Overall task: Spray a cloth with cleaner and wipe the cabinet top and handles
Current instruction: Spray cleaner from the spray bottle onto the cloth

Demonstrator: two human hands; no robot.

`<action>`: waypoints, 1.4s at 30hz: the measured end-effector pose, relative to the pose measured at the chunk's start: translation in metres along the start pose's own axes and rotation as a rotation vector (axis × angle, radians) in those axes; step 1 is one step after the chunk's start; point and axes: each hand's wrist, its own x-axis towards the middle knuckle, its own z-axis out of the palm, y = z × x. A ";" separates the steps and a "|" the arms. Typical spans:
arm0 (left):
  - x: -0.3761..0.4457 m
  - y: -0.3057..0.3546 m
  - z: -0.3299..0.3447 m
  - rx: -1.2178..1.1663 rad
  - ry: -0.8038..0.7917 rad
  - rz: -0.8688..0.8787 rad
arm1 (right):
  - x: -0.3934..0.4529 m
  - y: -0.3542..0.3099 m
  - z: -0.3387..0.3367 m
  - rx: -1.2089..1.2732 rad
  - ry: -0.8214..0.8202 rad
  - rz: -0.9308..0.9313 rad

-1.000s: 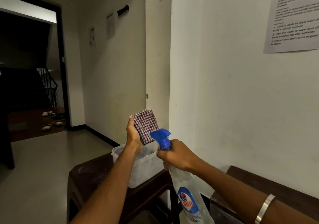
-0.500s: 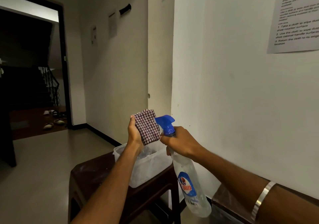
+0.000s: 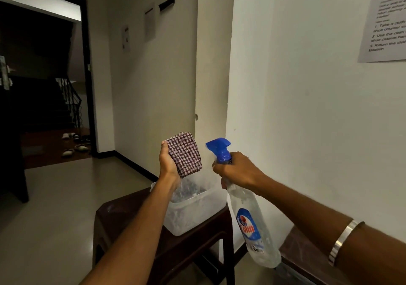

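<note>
My left hand (image 3: 168, 162) holds a folded red-and-white checked cloth (image 3: 185, 154) upright at chest height, its flat face turned to the right. My right hand (image 3: 236, 171) grips the neck of a clear spray bottle (image 3: 252, 225) with a blue trigger head (image 3: 218, 148). The blue nozzle points left at the cloth with a small gap between them. The dark wooden cabinet top (image 3: 294, 246) shows only as a corner at the lower right, partly behind my right forearm. Its handles are out of sight.
A dark brown stool (image 3: 123, 216) stands below my hands with a translucent plastic tub (image 3: 197, 214) on it. A white wall with a printed task sheet (image 3: 386, 21) is close on the right. Tiled floor (image 3: 55, 207) lies to the left, toward a dark doorway with sandals.
The spray bottle has drawn back a little to the right, opening a gap between its nozzle and the cloth. Both hands keep their grips.
</note>
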 end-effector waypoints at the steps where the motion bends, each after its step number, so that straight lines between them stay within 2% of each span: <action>1: 0.002 -0.001 -0.001 -0.002 0.006 0.008 | 0.001 0.001 0.000 0.002 -0.002 -0.007; 10: 0.016 -0.010 -0.019 -0.018 0.065 -0.023 | 0.036 -0.026 -0.023 0.103 0.094 -0.161; 17: 0.025 -0.011 -0.032 0.073 0.155 -0.032 | 0.092 -0.054 -0.043 0.293 0.276 -0.313; 20: 0.037 -0.016 -0.037 0.098 0.188 -0.033 | 0.115 -0.057 -0.043 0.300 0.367 -0.344; 23: 0.043 -0.018 -0.040 0.096 0.223 -0.038 | 0.132 -0.051 -0.034 0.303 0.390 -0.371; 25: 0.044 -0.018 -0.040 0.093 0.238 -0.045 | 0.140 -0.043 -0.024 0.303 0.358 -0.368; 32: 0.056 -0.024 -0.048 0.094 0.247 -0.067 | 0.160 0.010 0.015 0.245 0.036 -0.264; 38: 0.062 -0.028 -0.049 0.084 0.208 -0.061 | 0.167 0.042 0.032 0.276 -0.079 -0.187; 42: 0.061 -0.028 -0.048 0.064 0.201 -0.060 | 0.168 0.050 0.036 0.304 -0.093 -0.169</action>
